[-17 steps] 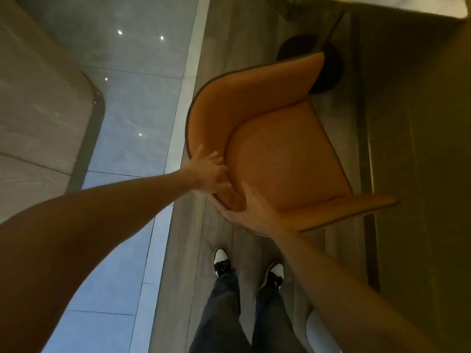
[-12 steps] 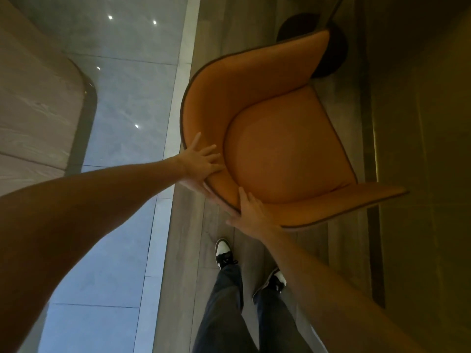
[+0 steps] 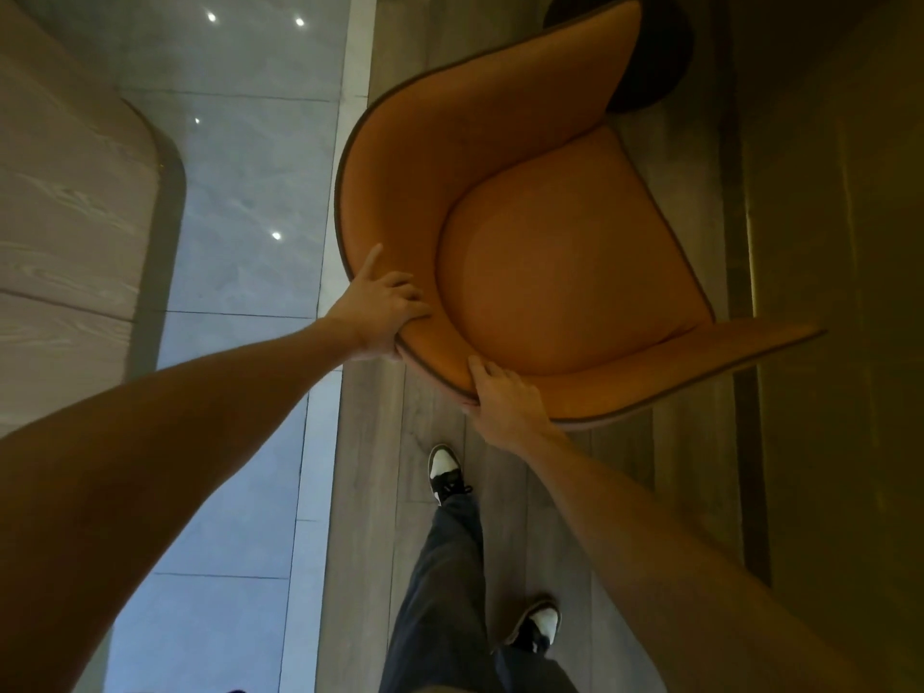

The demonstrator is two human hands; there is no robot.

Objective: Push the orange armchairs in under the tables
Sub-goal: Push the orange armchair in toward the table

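Note:
An orange armchair (image 3: 560,252) with a dark piped rim stands on the wooden floor in front of me, its open seat facing up and right. My left hand (image 3: 382,307) grips the curved backrest rim on the left side, fingers over the edge. A little lower and to the right, my right hand (image 3: 502,400) clasps the same rim. A round dark table base (image 3: 655,57) shows just beyond the chair's upper armrest; the table top is out of view.
A pale wood-grain counter (image 3: 75,217) with a rounded corner stands at the left across a glossy grey tile strip (image 3: 240,192). My legs and black-and-white shoes (image 3: 445,472) are mid-stride on the wooden planks. A dark wall or panel (image 3: 840,292) runs along the right.
The chair has moved forward and turned slightly, closer to the dark table base. I have stepped forward, one foot now well ahead. Both hands keep their hold on the backrest rim.

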